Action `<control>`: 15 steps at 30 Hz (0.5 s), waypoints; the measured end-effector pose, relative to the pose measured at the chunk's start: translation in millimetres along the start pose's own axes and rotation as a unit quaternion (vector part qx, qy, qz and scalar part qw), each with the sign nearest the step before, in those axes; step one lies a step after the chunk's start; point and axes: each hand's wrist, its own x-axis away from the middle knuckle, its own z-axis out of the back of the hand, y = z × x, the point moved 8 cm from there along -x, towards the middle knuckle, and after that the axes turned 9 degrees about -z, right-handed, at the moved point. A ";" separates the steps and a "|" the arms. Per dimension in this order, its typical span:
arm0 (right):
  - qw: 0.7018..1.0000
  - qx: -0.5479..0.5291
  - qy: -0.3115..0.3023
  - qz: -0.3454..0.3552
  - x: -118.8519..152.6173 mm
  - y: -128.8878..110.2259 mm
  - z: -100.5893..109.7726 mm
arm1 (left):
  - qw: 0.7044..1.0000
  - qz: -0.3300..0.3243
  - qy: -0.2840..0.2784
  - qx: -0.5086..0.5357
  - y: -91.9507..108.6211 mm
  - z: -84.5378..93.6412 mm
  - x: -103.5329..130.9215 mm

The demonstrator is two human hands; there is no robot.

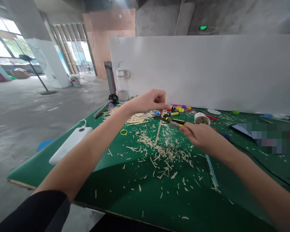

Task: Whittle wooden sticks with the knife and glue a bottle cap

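Observation:
My left hand pinches the top of a thin wooden stick, which slants down to the wood shavings on the green table. My right hand is closed round the handles of pliers with black and yellow grips. The jaws of the pliers lie at the upper part of the stick, below my left fingers; whether they are tight on it is too small to tell. Behind the hands lies a pile of wooden sticks.
A white power bank and a hammer-like tool lie at the left. A white cup, a phone and a blue strip are at the right. A white board stands behind the table.

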 end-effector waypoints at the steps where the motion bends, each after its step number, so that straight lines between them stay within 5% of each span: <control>1: 1.000 -0.001 -0.001 0.001 -0.1 -0.1 -0.3 | 1.000 0.000 0.004 -0.005 -1.4 1.3 0.3; 15: 1.000 -0.019 -0.003 0.002 -2.4 -9.4 -6.3 | 0.997 0.066 0.002 0.051 4.7 -3.5 1.9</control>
